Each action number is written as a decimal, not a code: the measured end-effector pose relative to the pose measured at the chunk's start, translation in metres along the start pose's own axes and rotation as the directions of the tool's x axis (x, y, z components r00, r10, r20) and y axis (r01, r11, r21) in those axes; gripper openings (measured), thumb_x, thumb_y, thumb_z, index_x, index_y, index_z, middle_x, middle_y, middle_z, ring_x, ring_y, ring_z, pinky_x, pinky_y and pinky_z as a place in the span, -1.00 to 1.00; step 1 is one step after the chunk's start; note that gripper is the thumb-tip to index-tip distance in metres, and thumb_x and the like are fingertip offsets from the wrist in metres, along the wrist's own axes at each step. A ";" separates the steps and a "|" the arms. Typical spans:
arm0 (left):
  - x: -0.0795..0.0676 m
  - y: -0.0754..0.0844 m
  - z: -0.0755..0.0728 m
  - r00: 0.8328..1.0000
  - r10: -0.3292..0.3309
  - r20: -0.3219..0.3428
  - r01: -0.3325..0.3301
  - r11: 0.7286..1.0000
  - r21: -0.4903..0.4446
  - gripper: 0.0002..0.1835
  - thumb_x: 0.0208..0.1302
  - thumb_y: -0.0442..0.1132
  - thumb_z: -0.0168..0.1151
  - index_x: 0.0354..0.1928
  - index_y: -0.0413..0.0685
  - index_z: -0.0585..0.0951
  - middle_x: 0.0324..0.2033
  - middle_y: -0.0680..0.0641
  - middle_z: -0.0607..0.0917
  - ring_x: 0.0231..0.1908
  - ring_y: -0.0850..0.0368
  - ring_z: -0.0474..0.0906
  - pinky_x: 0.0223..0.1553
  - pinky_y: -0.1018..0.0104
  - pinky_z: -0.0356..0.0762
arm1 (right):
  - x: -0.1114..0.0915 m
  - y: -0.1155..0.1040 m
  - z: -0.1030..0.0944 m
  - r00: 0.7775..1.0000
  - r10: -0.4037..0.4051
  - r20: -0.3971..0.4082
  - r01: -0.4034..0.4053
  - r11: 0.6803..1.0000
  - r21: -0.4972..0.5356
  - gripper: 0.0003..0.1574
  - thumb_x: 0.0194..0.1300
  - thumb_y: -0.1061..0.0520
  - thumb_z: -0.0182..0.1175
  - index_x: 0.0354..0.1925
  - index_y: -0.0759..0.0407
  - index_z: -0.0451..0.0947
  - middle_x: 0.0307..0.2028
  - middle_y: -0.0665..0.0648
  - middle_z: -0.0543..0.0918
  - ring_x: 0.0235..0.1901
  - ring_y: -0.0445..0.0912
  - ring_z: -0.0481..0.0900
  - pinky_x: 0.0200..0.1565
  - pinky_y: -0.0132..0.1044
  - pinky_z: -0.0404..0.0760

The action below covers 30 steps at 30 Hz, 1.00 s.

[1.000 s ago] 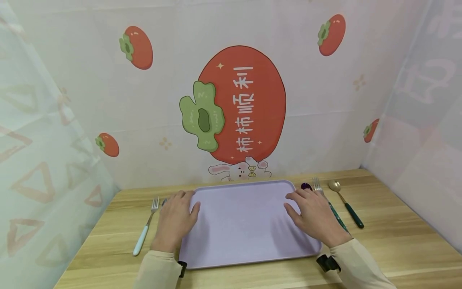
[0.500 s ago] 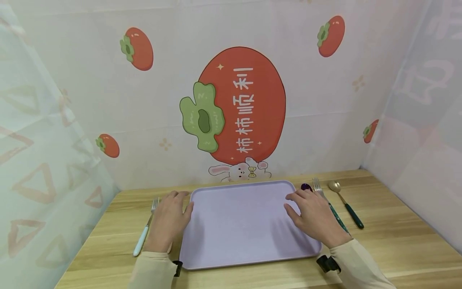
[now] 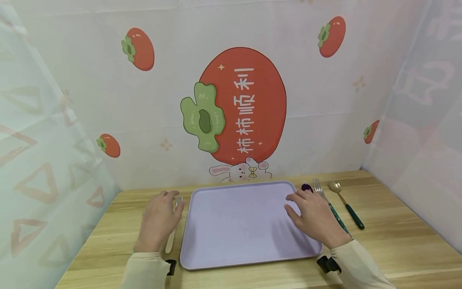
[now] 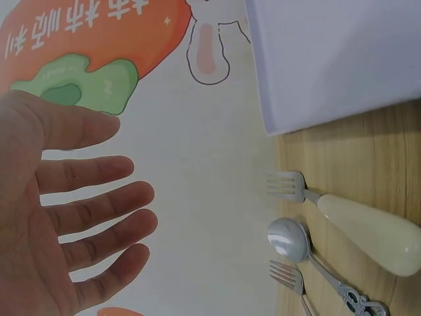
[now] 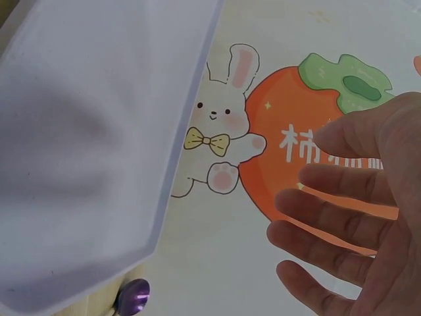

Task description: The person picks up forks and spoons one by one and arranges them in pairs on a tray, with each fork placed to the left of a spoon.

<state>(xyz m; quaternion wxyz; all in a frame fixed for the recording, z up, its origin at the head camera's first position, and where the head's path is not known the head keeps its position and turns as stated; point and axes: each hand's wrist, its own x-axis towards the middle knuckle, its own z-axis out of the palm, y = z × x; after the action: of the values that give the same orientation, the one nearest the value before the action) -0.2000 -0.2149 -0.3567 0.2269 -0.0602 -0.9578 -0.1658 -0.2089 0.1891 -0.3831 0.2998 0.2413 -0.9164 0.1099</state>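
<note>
A lavender rectangular tray lies on the wooden table. Left of it my left hand hovers with relaxed fingers and holds nothing. Below that hand a cream-handled fork partly shows. In the left wrist view this fork lies beside an ornate silver spoon and a second fork, which the hand hides in the head view. Over the tray's right edge my right hand hovers, fingers loosely bent and holding nothing. A purple spoon peeks out behind it.
Right of the right hand lie a green-handled fork and a spoon with a dark green handle. A white cloth backdrop with printed persimmons stands behind the table, and pale cloth walls flank both sides.
My left hand has moved left, off the tray's left edge to above the cutlery. It uncovers the cream-handled fork and now covers the pale-blue-handled one. The right hand stays put.
</note>
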 end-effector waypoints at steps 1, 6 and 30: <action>0.000 -0.001 -0.001 1.000 -0.002 -0.003 0.002 1.000 -0.001 -0.65 0.34 -0.16 0.30 0.03 -0.27 0.67 -0.17 -0.27 0.69 -0.15 -0.25 0.62 -0.17 -0.17 0.57 | 0.000 0.000 0.000 1.000 0.000 0.000 0.000 1.000 -0.001 -0.77 0.24 0.05 0.40 -0.17 0.14 0.71 -0.23 0.06 0.71 -0.25 0.06 0.66 -0.12 0.05 0.62; -0.001 -0.007 -0.005 0.999 -0.022 0.027 0.023 1.000 -0.005 -0.62 0.39 -0.12 0.24 0.06 -0.28 0.66 -0.15 -0.27 0.69 -0.13 -0.25 0.62 -0.16 -0.19 0.57 | 0.000 -0.002 -0.001 1.000 -0.007 -0.011 0.007 1.000 0.002 -0.77 0.21 0.08 0.42 -0.18 0.14 0.71 -0.24 0.05 0.71 -0.26 0.06 0.66 -0.15 0.04 0.63; -0.007 -0.054 -0.011 0.967 -0.194 0.164 0.200 0.980 -0.019 -0.51 0.45 -0.08 0.12 0.22 -0.33 0.54 0.04 -0.39 0.64 -0.01 -0.37 0.59 -0.15 -0.25 0.55 | 0.000 -0.004 -0.001 0.999 0.016 0.030 -0.016 1.000 0.012 -0.74 0.23 0.07 0.41 -0.15 0.17 0.71 -0.21 0.09 0.72 -0.24 0.09 0.66 -0.15 0.06 0.63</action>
<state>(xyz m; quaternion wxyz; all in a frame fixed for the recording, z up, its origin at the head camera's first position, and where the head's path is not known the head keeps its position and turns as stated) -0.2001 -0.2698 -0.3666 0.1302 0.0179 -0.9712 -0.1989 -0.2067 0.1858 -0.3817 0.2838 0.2373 -0.9220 0.1143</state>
